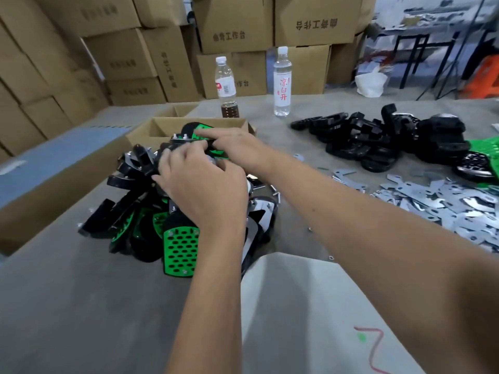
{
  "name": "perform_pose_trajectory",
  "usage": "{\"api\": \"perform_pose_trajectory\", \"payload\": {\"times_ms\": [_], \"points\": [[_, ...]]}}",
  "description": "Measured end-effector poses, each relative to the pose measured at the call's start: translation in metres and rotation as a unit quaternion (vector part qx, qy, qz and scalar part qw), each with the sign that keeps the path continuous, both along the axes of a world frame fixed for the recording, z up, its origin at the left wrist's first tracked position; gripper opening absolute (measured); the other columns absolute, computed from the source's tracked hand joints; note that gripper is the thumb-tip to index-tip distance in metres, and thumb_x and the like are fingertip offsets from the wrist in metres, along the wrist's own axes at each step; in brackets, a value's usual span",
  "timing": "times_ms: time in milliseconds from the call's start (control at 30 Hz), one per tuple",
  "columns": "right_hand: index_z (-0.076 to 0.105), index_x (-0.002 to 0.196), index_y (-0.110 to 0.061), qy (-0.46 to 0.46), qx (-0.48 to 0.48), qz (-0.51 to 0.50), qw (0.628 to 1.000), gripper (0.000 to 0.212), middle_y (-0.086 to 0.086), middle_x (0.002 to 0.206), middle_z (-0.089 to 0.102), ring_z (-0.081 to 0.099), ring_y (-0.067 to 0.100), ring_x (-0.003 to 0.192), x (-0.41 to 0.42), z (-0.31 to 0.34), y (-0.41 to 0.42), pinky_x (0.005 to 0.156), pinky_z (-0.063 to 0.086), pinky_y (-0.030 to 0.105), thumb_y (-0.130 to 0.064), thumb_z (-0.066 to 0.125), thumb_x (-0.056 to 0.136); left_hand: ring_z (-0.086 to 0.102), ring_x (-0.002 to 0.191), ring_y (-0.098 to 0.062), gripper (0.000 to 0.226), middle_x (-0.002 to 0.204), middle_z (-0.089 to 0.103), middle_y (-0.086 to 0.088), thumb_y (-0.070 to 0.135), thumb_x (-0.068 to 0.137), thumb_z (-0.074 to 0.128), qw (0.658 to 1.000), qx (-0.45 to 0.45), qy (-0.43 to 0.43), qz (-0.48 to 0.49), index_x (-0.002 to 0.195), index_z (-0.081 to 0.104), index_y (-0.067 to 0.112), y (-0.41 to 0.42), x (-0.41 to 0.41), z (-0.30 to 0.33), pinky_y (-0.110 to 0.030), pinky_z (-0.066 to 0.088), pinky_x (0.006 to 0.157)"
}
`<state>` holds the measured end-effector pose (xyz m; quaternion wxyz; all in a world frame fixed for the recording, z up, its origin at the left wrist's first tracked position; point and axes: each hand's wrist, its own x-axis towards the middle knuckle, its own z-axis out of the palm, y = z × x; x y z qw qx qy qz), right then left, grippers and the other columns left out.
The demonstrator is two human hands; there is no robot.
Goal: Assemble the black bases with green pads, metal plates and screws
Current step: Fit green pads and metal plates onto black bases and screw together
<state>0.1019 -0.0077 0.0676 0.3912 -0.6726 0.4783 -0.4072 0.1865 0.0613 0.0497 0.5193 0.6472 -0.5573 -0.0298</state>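
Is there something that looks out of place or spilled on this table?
Nothing looks damaged. A few small loose parts lie scattered on the table, apart from the metal plates heap.

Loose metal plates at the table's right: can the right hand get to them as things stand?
Probably yes. The metal plates lie spread flat on the open table with nothing on top or in between. But the right hand is busy, fingers on the black and green piece at the pile, so it must let go first.
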Motion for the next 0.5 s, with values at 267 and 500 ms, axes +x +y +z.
{"api": "perform_pose_trajectory", "payload": {"times_ms": [267, 500], "points": [[0.078, 0.105, -0.006, 0.048, -0.071, -0.285, 0.955, 0.021, 0.011, 0.097, 0.077, 0.069, 0.026, 0.097, -0.106, -0.043, 0.035, 0.087, 0.054, 0.038, -0.012, 0.059, 0.099, 0.054, 0.123, -0.026, 0.018, 0.110, 0.069, -0.004, 0.001, 0.078, 0.063, 0.978, -0.146, 0.083, -0.126, 0.092, 0.069, 0.011, 0.013, -0.093, -0.019, -0.019, 0.035, 0.106], [0.047, 0.147, -0.019, 0.479, 0.096, -0.386, 0.783, 0.064, 0.014, 0.149, 0.047, 0.034, 0.039, 0.140, -0.250, -0.088, 0.048, 0.106, 0.042, 0.053, -0.053, 0.065, 0.096, 0.063, 0.076, -0.021, 0.022, 0.079, 0.068, 0.003, 0.001, 0.079, 0.059, 0.940, 0.158, 0.178, -0.245, 0.084, 0.070, 0.019, 0.003, -0.183, -0.056, -0.032, 0.048, 0.068]]}}
